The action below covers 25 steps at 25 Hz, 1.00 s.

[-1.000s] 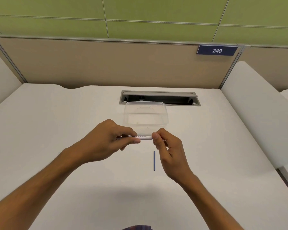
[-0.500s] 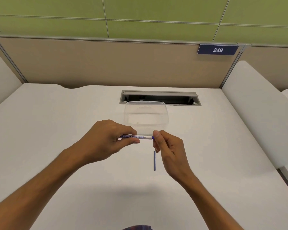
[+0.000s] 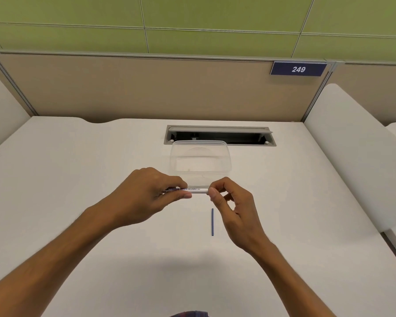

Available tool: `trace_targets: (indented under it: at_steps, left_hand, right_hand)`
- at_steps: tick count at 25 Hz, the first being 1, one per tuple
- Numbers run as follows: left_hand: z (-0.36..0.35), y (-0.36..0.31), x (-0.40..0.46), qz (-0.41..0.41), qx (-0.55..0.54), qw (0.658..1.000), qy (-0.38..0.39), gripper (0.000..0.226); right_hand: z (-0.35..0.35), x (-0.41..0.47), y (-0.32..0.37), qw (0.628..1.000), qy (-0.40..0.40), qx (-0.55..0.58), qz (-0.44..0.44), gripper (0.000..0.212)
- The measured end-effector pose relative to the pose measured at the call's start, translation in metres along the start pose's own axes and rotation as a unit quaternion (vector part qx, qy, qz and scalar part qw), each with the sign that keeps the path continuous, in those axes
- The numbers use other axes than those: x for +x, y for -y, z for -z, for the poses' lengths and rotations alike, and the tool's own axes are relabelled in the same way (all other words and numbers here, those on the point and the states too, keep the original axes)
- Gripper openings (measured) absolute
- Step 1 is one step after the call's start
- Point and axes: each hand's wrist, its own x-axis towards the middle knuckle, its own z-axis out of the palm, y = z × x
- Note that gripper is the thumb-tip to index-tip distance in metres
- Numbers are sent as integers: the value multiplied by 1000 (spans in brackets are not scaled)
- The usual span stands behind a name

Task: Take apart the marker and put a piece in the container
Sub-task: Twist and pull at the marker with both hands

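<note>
1. A thin blue rod [image 3: 212, 221] lies nearest on the desk [image 3: 78, 179], light and likely to roll.
2. The left hand [image 3: 146, 193] grips the marker [image 3: 190, 190] barrel; the right hand [image 3: 231, 200] pinches its end. It looks light, stiff and smooth, so hold firmly near each end.
3. Just beyond stands the clear container [image 3: 200, 164], likely flimsy.

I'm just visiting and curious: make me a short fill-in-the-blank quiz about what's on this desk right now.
1. Both hands hold a white ____ pen level above the desk.
2. The thin blue stick lies on the desk below the ____ hand.
3. The clear container has ____ inside it.
4. The sign on the partition reads ____.

Missing words: board; right; nothing; 249
</note>
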Motion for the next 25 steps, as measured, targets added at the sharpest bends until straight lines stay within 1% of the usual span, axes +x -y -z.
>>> trace_targets:
  at_steps: [3,6,9,12,14,16,18,21,23,25]
  left_hand:
    - [-2,-3,-1,-25,62,997,-33,28]
    - [-1,-4,-3,-38,97,993,-53,27]
    - [-2,-5,-5,-33,103,993,-56,34]
    - [-3,-5,-8,-4,55,997,-47,39]
    - [-2,-5,-10,11,41,998,-41,38]
    - [-3,-6,-11,15,50,998,-38,34]
    - [-5,-9,-13,20,56,997,-39,30]
    - [-7,-14,-15,20,61,997,-36,24]
    - [-8,-17,-16,12,57,998,-38,21]
    - [-7,-18,-16,6,51,998,-44,21]
  right_hand:
    - [-1,1,0,998,-8,33,-51,34]
    - [-2,-1,-2,996,6,60,-59,38]
    - [-1,-3,-2,997,13,62,-53,30]
    - [1,-6,0,998,13,48,-31,19]
    - [3,-7,1,999,10,48,-21,12]
    - [3,-7,2,998,3,58,-34,11]
    - [2,-8,5,996,-9,67,-59,18]
    - [2,-8,5,993,-22,74,-84,37]
    - [3,-9,4,992,-14,86,-87,39]
    - [6,-11,3,991,0,98,-90,35]
